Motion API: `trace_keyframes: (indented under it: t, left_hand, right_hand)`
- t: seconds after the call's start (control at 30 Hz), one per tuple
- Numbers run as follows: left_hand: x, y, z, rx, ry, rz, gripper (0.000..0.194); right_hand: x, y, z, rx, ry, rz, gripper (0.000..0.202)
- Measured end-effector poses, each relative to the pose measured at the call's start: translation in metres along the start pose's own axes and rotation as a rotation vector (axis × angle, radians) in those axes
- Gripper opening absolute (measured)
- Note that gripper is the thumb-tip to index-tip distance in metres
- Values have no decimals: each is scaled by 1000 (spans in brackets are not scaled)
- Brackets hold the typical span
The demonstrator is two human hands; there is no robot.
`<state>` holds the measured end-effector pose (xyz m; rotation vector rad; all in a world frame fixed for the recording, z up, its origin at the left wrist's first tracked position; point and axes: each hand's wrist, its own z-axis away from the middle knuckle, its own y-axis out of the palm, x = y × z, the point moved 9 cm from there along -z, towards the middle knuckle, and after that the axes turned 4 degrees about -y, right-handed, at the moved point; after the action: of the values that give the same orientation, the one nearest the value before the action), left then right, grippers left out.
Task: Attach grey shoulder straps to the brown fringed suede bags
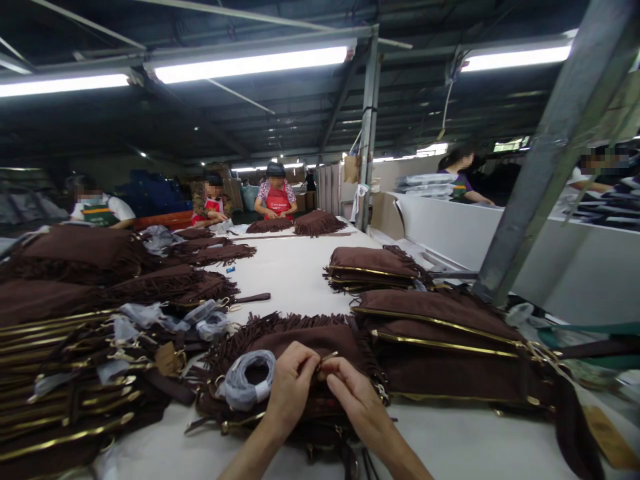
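Observation:
A dark brown fringed bag (320, 338) lies on the white table in front of me. Over its middle, my left hand (290, 383) pinches something too small to make out, thumb against fingers. My right hand (357, 397) meets it there, its fingers closed around a small metal piece (330, 357) with a dull golden look. Left of my hands, a coiled strap (240, 383) wrapped in clear plastic rests on the bag. Gold zippers and metal rings show along the bag's near edge. The fingertips partly hide what they grip.
Stacked brown bags with gold zippers (440, 333) stand close on my right. More bags (65, 393), with plastic-wrapped hardware, are piled at left. A loose strap end (255, 297) lies beyond. Several co-workers sit around the far table. A metal post (540, 153) rises at right.

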<state>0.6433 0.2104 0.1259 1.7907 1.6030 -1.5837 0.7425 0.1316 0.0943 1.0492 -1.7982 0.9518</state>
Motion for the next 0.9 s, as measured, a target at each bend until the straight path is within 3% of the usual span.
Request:
trace_keyframes:
  t: [0.1, 0.23, 0.37, 0.5, 0.57, 0.67, 0.73, 0.8, 0.9]
  left_hand:
    - [6, -2, -6, -19, -29, 61, 22]
    - [10, 1, -6, -2, -70, 184, 23]
    - [-1, 23, 2, 274, -102, 333, 23]
    - [-32, 42, 16, 540, 76, 285, 23]
    - [-39, 49, 21, 597, 145, 234, 22]
    - [-33, 54, 21, 568, 157, 203, 21]
    - [-24, 52, 19, 503, 125, 204, 23]
    - [-16, 48, 17, 452, 72, 230, 23]
    - [-11, 46, 16, 429, 26, 268, 22]
  right_hand:
    - [-2, -5, 8, -3, -18, -15, 34]
    - [2, -25, 18, -81, -206, 87, 38]
    - [10, -39, 21, -182, -305, 287, 38]
    - [9, -36, 21, -335, -396, 392, 39]
    - [5, -28, 21, -314, -422, 402, 40]
    - [1, -20, 18, -139, -349, 391, 40]
    - [4, -29, 18, -94, -277, 355, 46]
    - [10, -49, 20, -188, -239, 307, 44]
    - [2, -75, 22, -369, -113, 161, 24]
